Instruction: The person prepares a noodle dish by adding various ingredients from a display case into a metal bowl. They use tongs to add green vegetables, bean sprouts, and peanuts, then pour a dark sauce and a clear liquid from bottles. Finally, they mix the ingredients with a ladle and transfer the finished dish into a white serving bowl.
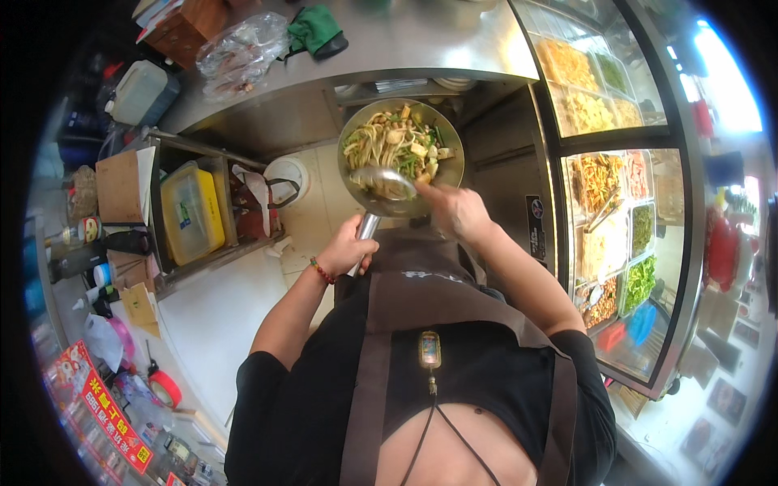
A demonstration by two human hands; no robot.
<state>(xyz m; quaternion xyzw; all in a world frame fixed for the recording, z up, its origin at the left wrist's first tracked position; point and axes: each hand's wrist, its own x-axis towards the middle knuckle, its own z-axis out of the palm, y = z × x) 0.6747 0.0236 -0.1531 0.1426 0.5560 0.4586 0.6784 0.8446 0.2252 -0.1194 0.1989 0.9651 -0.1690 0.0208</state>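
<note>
My left hand [347, 246] is closed around the tubular metal handle [368, 227] of a round metal mixing bowl [454, 185], held in front of my apron. Noodle-like strips, tofu-like chunks, peanuts and green vegetables make up the food [389, 140] in the bowl. My right hand [460, 214] reaches over the near right rim and grips a shiny metal spoon or ladle [389, 181]. Motion blurs this utensil, and its head lies over the near part of the food. My fingers hide most of its handle.
A steel counter [413, 36] spans the far side, with a clear plastic bag [246, 48] on it. To the right stands a glass display case [674, 140] of food trays. At left are a shelf with a yellow tub [216, 212] and a white bucket [290, 173] on the floor.
</note>
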